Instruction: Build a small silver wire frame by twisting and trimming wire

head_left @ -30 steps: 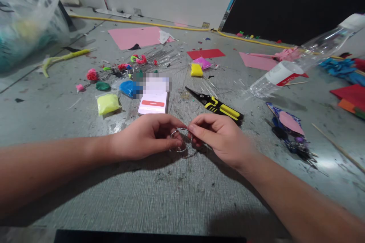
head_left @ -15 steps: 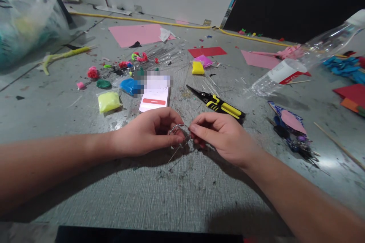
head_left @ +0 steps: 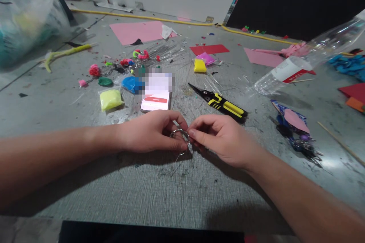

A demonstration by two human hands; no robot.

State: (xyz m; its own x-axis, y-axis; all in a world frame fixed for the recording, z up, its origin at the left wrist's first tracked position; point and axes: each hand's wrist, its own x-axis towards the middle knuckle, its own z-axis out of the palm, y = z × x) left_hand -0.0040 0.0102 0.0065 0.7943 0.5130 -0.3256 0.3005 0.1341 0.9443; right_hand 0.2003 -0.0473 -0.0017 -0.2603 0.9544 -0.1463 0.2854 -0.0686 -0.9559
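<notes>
Between my hands is a small ring of silvery wire (head_left: 180,131), with a loose wire end sticking out below it toward the table's front. My left hand (head_left: 155,131) grips the ring, thumb along its near side and fingers behind. At the ring's right edge, my right hand (head_left: 221,136) pinches the wire between thumb and forefinger; its other fingers are curled and partly hidden. Just beyond the right hand lie black and yellow pliers (head_left: 221,104). A phone (head_left: 155,102) with a lit screen rests on the table past my left hand.
Packets of yellow (head_left: 110,100) and blue clay (head_left: 131,84) lie left of the phone. Loose wires (head_left: 168,51) and pink paper (head_left: 134,32) are farther back. At right are a clear plastic bottle (head_left: 269,81), a dark bundle of trinkets (head_left: 299,140) and a thin stick (head_left: 339,142).
The ring has turned a little in my fingers, and my left hand has shifted slightly right, closer to the right hand. The whole view has moved slightly.
</notes>
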